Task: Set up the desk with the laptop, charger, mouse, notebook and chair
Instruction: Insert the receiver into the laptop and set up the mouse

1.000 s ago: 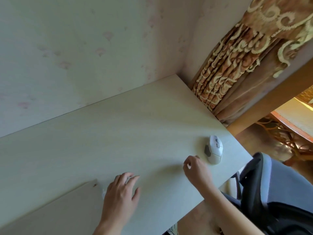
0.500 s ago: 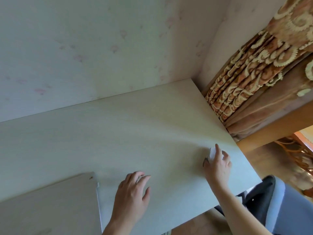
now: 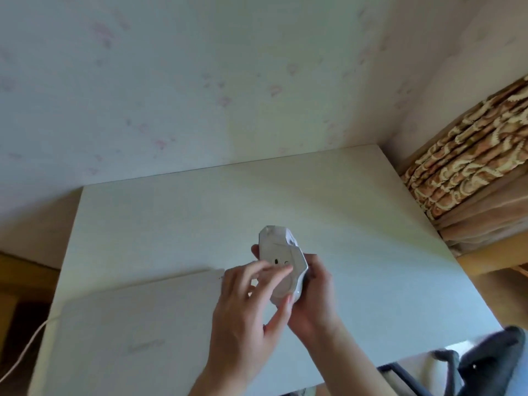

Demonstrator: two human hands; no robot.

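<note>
Mouse upturned between both hands

The white angular plastic mouse [image 3: 281, 262] pointed away, cupped in the right hand [image 3: 313, 298]; left hand [image 3: 243, 307] fingertips pressed its underside.

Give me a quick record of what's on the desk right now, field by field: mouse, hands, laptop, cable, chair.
mouse: white mouse, lifted off the desk, underside turned toward the camera
right hand: right hand grips the mouse from the right and behind
left hand: left hand, fingertips on the mouse's underside, near its small switch
laptop: pale laptop, lid closed, flat on the near left of the desk
cable: white cable running off the laptop's left side
chair: dark chair at the desk's near right corner, partly in view
notebook: not in view
</note>
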